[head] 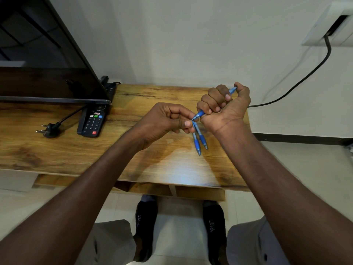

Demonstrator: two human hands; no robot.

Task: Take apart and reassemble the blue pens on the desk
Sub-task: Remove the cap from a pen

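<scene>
My right hand [224, 104] is curled in a fist round a blue pen [199, 114] held above the desk. The pen's top sticks out past the thumb and its tip points left. My left hand [168, 119] pinches at that tip with thumb and forefinger. Two more blue pens [199, 140] lie side by side on the wooden desk [133, 150] just below my hands, tips toward me; their upper ends are hidden behind my left fingers.
A black remote control [92, 121] lies left of my hands, beside a loose black plug [48, 129] and its cord. A dark screen [47, 54] stands at the back left with a power strip [109, 87] behind it. A black cable [305, 77] hangs along the wall at right.
</scene>
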